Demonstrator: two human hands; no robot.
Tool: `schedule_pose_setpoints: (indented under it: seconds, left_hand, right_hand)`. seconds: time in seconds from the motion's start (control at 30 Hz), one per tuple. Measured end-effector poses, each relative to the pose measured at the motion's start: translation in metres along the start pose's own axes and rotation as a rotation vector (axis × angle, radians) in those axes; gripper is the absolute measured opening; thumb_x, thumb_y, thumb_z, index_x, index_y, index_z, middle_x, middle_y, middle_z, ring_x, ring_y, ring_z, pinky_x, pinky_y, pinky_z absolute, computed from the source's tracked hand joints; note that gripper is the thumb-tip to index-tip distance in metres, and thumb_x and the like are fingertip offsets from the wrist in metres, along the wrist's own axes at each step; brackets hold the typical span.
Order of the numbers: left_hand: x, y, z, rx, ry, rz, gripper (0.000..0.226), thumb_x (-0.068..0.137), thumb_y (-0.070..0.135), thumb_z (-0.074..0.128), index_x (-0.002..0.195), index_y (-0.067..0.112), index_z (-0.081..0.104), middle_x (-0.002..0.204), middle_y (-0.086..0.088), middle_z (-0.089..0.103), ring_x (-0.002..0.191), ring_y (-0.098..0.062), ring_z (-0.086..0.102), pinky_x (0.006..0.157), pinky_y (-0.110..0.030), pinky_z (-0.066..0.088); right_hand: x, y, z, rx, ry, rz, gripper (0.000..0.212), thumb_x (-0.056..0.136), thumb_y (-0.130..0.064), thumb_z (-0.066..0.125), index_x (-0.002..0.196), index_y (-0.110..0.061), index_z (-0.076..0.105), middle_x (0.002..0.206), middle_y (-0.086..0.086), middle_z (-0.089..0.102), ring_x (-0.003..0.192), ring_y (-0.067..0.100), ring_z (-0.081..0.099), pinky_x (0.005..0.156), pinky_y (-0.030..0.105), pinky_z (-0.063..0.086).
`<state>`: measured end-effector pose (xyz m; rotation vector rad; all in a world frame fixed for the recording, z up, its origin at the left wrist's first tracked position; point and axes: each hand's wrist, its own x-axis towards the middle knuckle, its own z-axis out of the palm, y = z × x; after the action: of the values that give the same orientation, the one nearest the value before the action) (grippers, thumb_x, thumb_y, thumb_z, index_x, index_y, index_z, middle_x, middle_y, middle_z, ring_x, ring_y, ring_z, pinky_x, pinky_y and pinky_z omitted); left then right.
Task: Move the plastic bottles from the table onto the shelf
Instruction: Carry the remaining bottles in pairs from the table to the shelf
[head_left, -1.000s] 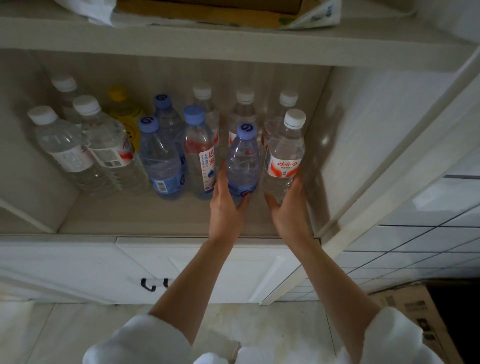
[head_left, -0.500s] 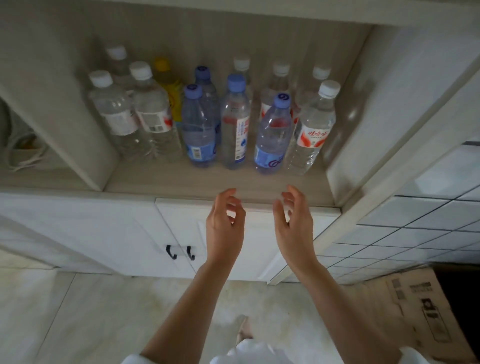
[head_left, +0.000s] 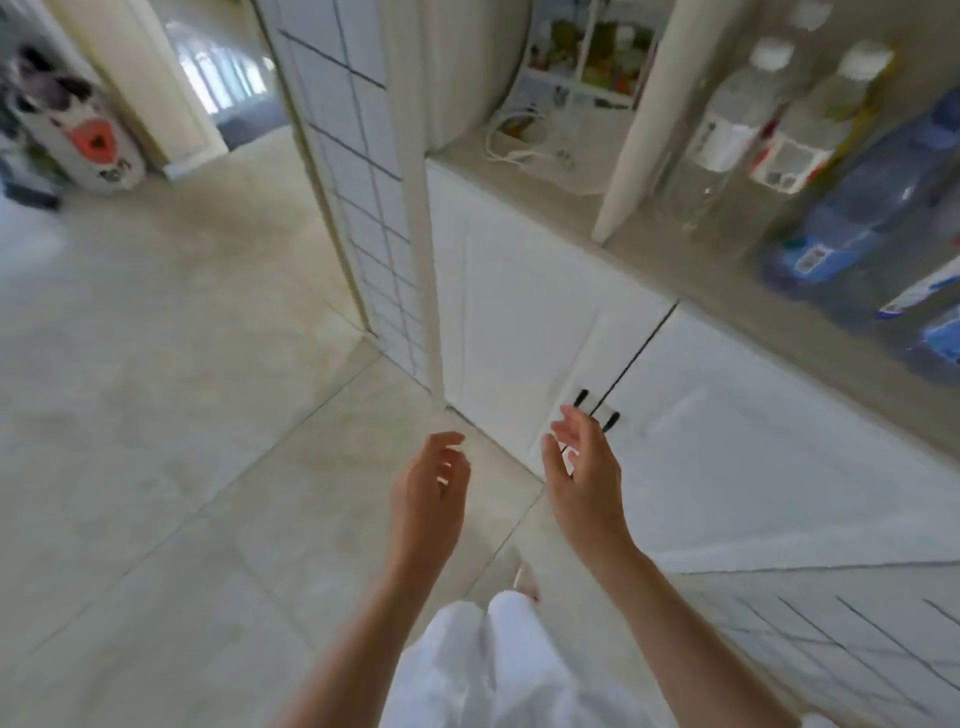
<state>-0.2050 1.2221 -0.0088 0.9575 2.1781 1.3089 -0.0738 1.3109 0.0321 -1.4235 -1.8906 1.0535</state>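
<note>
Both hands, left hand (head_left: 428, 493) and right hand (head_left: 584, 480), withdrew from shelf (head_left: 691, 260), empty

Bottle labels (head_left: 721, 140) blurred; nothing legible

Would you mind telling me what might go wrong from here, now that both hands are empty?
1. The blue-label bottles stand near the shelf front edge; later arrivals might nudge them off.
2. The view is blurred with turning; the right hand is close to the cabinet handles and may clip them.
</note>
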Motion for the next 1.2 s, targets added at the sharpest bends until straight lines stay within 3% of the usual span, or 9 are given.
schedule_pose_setpoints:
  seconds: [0.23, 0.3, 0.33, 0.43, 0.57, 0.7, 0.9, 1.03, 1.2]
  left_hand:
    - [-0.052, -0.058, -0.102, 0.058, 0.38, -0.277, 0.013, 0.093, 0.012, 0.058, 0.097, 0.021, 0.067, 0.073, 0.003, 0.07, 0.067, -0.012, 0.069, 0.064, -0.04, 0.058]
    - [-0.077, -0.073, -0.13, 0.056, 0.518, -0.379, 0.013, 0.094, 0.011, 0.057, 0.097, 0.02, 0.066, 0.074, 0.001, 0.071, 0.067, -0.014, 0.07, 0.065, -0.042, 0.058]
    - [-0.082, -0.074, -0.134, 0.07, 0.509, -0.398, 0.013, 0.094, 0.012, 0.057, 0.098, 0.02, 0.066, 0.074, 0.001, 0.071, 0.067, -0.014, 0.07, 0.065, -0.041, 0.058]
    - [-0.13, -0.09, -0.161, 0.092, 0.703, -0.595, 0.013, 0.095, 0.015, 0.056, 0.101, 0.02, 0.065, 0.075, 0.001, 0.072, 0.069, -0.013, 0.07, 0.067, -0.04, 0.058]
    - [-0.189, -0.104, -0.171, 0.071, 0.873, -0.814, 0.013, 0.096, 0.018, 0.054, 0.104, 0.02, 0.064, 0.079, 0.001, 0.073, 0.075, -0.015, 0.07, 0.071, -0.041, 0.058]
    - [-0.247, -0.106, -0.173, 0.031, 1.015, -0.991, 0.014, 0.096, 0.025, 0.053, 0.105, 0.025, 0.064, 0.084, 0.005, 0.073, 0.078, -0.011, 0.069, 0.074, -0.037, 0.058]
    - [-0.35, -0.111, -0.174, -0.047, 1.186, -1.213, 0.007, 0.094, 0.032, 0.056, 0.094, 0.034, 0.063, 0.081, 0.014, 0.071, 0.077, -0.003, 0.067, 0.071, -0.035, 0.058]
    - [-0.426, -0.118, -0.184, -0.053, 1.233, -1.319, 0.007, 0.094, 0.034, 0.055, 0.095, 0.035, 0.062, 0.082, 0.014, 0.072, 0.078, -0.003, 0.067, 0.071, -0.033, 0.057]
    - [-0.511, -0.13, -0.204, -0.054, 1.3, -1.405, 0.008, 0.094, 0.036, 0.056, 0.099, 0.035, 0.062, 0.086, 0.015, 0.07, 0.079, -0.006, 0.067, 0.071, -0.03, 0.055]
  right_hand:
    - [-0.029, -0.044, 0.097, -0.051, -0.487, -0.219, 0.034, 0.093, -0.014, 0.055, 0.127, -0.009, 0.052, 0.109, 0.001, 0.062, 0.105, 0.014, 0.06, 0.095, 0.032, 0.049]
    - [-0.044, -0.058, 0.131, -0.09, -0.669, -0.304, 0.035, 0.093, -0.013, 0.056, 0.127, -0.01, 0.052, 0.107, 0.001, 0.062, 0.102, 0.015, 0.061, 0.091, 0.029, 0.049]
    - [-0.045, -0.058, 0.135, -0.107, -0.704, -0.325, 0.035, 0.092, -0.013, 0.056, 0.127, -0.01, 0.052, 0.107, 0.001, 0.062, 0.102, 0.016, 0.061, 0.089, 0.026, 0.047]
    - [-0.069, -0.08, 0.18, -0.218, -1.046, -0.506, 0.037, 0.093, -0.016, 0.056, 0.128, -0.01, 0.05, 0.109, 0.002, 0.062, 0.105, 0.017, 0.06, 0.088, 0.023, 0.044]
    - [-0.103, -0.107, 0.227, -0.283, -1.306, -0.722, 0.043, 0.094, -0.02, 0.055, 0.134, -0.01, 0.044, 0.116, 0.005, 0.061, 0.11, 0.016, 0.056, 0.089, 0.017, 0.036]
    - [-0.152, -0.122, 0.261, -0.322, -1.438, -0.845, 0.041, 0.094, -0.021, 0.055, 0.134, -0.013, 0.045, 0.117, 0.003, 0.061, 0.113, 0.017, 0.055, 0.095, 0.023, 0.036]
    - [-0.27, -0.119, 0.285, -0.347, -1.667, -1.029, 0.037, 0.095, -0.023, 0.054, 0.13, -0.013, 0.049, 0.116, 0.003, 0.063, 0.111, 0.017, 0.058, 0.091, 0.023, 0.039]
    - [-0.361, -0.112, 0.289, -0.366, -1.808, -1.105, 0.037, 0.095, -0.027, 0.053, 0.13, -0.016, 0.047, 0.117, 0.001, 0.062, 0.111, 0.016, 0.057, 0.097, 0.029, 0.043]
    - [-0.46, -0.106, 0.291, -0.406, -1.918, -1.185, 0.037, 0.095, -0.027, 0.054, 0.13, -0.015, 0.047, 0.116, 0.002, 0.062, 0.109, 0.017, 0.057, 0.092, 0.025, 0.041]
